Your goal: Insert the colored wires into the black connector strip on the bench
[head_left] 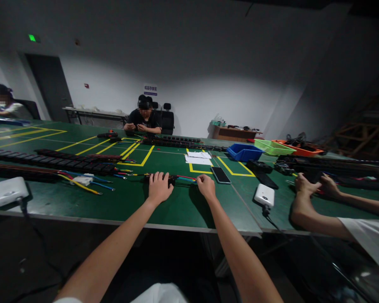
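Observation:
My left hand (159,188) lies over a dark, narrow wired part (173,179) on the green table, its fingers stretched out across it and thumb apart. Red and blue wires (186,179) run from the part's right end towards my right hand (206,186), whose fingers are closed in a pinch around the wire ends. Those tips are hidden by the fingers. On the part's left side, a thin yellow-and-black lead (135,174) comes out. Just beyond my right hand lies a phone (220,175).
White papers (198,158) and a blue bin (244,152) stand farther back. Long black strips with cables (72,162) lie left. White boxes with cords (264,196) sit near the front edge. At right, a co-worker's hands (317,185) hold a dark object; another person (144,115) sits opposite.

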Motion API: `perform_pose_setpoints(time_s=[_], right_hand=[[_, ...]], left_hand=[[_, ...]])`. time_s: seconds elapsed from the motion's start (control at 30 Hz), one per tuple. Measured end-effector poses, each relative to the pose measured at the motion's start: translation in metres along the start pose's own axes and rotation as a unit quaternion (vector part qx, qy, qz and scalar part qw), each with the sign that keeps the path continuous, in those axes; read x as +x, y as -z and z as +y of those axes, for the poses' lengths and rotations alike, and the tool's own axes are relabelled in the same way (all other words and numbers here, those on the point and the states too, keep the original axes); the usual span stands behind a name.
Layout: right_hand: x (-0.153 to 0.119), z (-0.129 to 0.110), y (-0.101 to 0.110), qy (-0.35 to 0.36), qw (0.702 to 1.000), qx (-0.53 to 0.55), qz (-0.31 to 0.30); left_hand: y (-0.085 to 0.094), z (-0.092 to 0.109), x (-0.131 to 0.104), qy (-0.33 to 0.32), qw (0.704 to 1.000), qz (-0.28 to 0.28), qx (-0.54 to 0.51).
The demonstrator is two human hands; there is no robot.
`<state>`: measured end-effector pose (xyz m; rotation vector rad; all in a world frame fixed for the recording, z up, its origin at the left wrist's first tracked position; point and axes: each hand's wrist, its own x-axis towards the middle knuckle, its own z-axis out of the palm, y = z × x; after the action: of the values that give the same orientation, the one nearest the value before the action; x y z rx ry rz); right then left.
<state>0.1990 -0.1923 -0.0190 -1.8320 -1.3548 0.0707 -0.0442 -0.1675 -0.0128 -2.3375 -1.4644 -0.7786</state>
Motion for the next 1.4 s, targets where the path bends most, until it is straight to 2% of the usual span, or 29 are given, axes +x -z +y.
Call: perform_pose_setpoints(time_s=[0.2, 0.57, 0.77, 1.03, 1.3, 1.4], right_hand=[[0.002, 0.000, 0.004, -0.024, 0.999, 0.015, -0.019], [0.002, 0.004, -0.006, 0.007, 0.999, 0.019, -0.032], [0.003, 0.001, -0.002, 0.017, 0.998, 0.067, 0.001], [0.003, -0.006, 0.003, 0.066, 0.990, 0.120, 0.032], [0.004, -0.004, -0.001, 0.084, 0.989, 0.112, 0.038], [0.003, -0.002, -0.003, 0.081, 0.993, 0.079, 0.026]], left_hand=[[0.000, -0.001, 0.000, -0.002, 1.000, -0.008, -0.003], [-0.004, 0.000, 0.000, -0.002, 1.000, 0.014, 0.003], [-0.001, 0.000, 0.000, 0.003, 1.000, -0.003, -0.009], [-0.003, -0.002, 0.000, -0.004, 1.000, 0.003, -0.008], [-0.002, -0.001, 0.000, -0.004, 1.000, 0.001, -0.002], [-0.003, 0.000, 0.000, 0.000, 1.000, 0.005, 0.002]])
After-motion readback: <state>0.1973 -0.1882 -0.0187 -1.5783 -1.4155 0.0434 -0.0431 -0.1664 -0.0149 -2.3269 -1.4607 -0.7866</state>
